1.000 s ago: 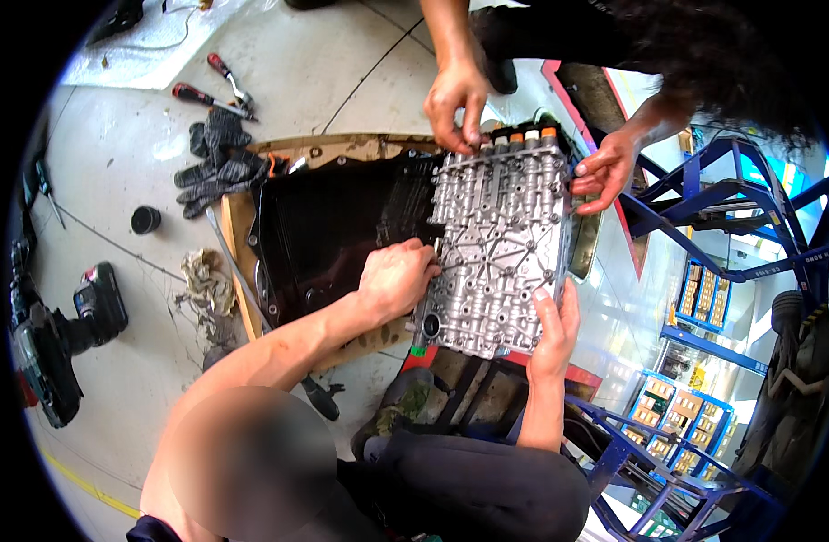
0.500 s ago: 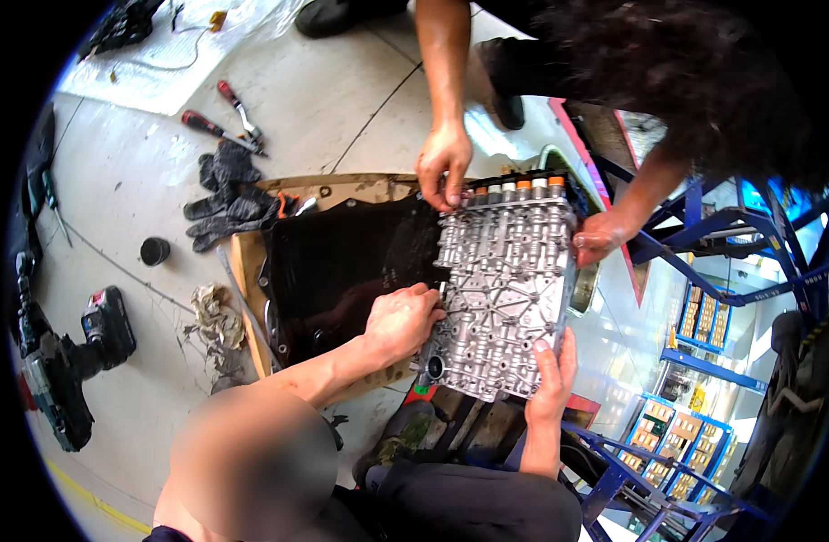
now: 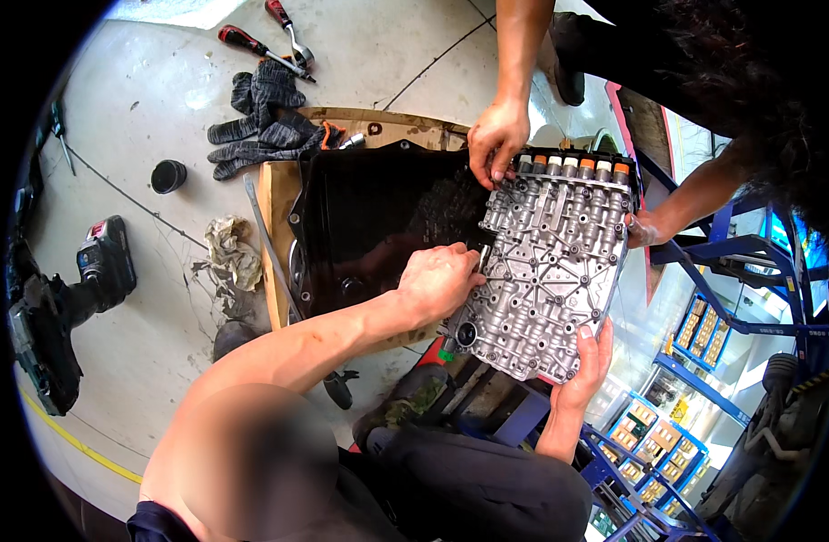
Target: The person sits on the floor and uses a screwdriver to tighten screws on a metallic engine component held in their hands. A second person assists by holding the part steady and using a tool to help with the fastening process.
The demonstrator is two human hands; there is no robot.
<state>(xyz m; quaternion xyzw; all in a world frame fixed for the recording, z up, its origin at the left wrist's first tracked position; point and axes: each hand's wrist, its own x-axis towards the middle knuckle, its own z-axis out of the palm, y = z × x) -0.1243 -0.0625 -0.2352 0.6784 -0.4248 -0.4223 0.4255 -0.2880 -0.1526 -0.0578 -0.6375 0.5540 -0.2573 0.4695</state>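
Two tools (image 3: 247, 41), black pan (image 3: 360, 203), co-worker's hands (image 3: 501, 134) at metal block (image 3: 550, 271)

The pale grey floor (image 3: 143, 135) was crossed by dark joint lines and, at the lower left, by a yellow stripe (image 3: 80, 440). Directly on it were laid a cordless power tool (image 3: 48, 334), a round black cup (image 3: 168, 176) and a crumpled rag (image 3: 234, 253). Farther up, dark grey gloves (image 3: 270, 108) were left just beside a red-handled screwdriver (image 3: 262, 51) and ratchet (image 3: 297, 41).
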